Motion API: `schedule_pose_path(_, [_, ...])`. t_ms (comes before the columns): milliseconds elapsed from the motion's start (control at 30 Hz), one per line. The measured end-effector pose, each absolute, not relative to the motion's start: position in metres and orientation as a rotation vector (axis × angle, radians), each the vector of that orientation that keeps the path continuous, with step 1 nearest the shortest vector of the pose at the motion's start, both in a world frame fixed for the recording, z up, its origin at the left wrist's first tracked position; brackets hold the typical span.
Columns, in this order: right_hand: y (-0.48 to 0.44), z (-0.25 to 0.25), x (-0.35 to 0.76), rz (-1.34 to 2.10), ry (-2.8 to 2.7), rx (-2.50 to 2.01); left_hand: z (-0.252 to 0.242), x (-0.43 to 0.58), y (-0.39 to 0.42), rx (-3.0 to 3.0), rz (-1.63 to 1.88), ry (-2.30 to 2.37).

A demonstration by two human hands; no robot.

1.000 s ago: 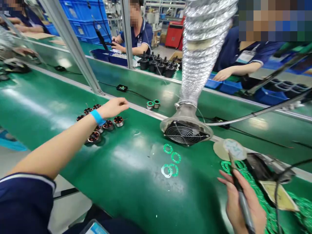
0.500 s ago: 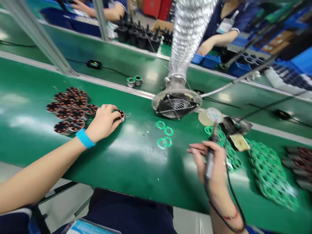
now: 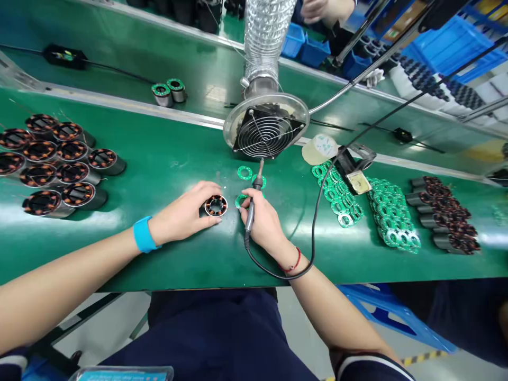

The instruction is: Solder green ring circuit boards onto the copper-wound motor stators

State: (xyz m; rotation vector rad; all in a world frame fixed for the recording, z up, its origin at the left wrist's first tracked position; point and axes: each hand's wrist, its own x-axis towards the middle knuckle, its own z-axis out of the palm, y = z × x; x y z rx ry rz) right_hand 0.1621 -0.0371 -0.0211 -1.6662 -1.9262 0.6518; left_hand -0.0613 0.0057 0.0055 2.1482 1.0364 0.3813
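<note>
My left hand is wrapped round a motor stator, which stands upright on the bench with its copper windings facing up. In my right hand is a soldering iron, its tip pointing up and away from me. The thumb and fingertips of that same hand are at a green ring-shaped circuit board on the bench; whether they pinch it I cannot tell. Another green ring board lies just beyond, and one more is partly behind the iron.
Several stators stand at the left. Stacked ring boards and more stators lie at the right, near a soldering iron stand. A fume fan hangs ahead. Two board-topped stators stand behind the rail. A co-worker's hand shows beyond.
My left hand has brought the stator right and nearer to me. My right hand has moved left with the soldering iron, down to the loose ring boards. The view has shifted.
</note>
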Motion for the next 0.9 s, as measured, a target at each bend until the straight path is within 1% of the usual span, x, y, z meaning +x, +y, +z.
schedule_pose_path(100, [-0.045,-0.017,0.165,0.654,-1.847,-1.583,0.014,-0.054,0.008,2.199,0.240,1.057])
schedule_pose_path(233, [-0.063,-0.005,0.179,0.670,-1.812,-1.535,0.020,-0.047,0.009,2.512,0.114,0.983])
schedule_pose_path(333, [-0.075,0.000,0.188,0.556,-1.780,-1.517,0.017,-0.043,0.007,2.736,0.093,0.891])
schedule_pose_path(400, [-0.081,-0.003,0.190,0.486,-1.707,-1.488,0.010,-0.042,0.005,2.780,0.114,0.867])
schedule_pose_path(500, [-0.087,-0.013,0.191,0.454,-1.541,-1.422,-0.001,-0.044,0.003,2.649,0.266,0.866])
schedule_pose_path(600, [-0.090,-0.021,0.192,0.497,-1.414,-1.377,-0.007,-0.046,0.004,2.441,0.381,0.912])
schedule_pose_path(900, [-0.087,-0.022,0.192,0.652,-1.394,-1.379,-0.005,-0.041,0.008,2.345,0.336,1.017])
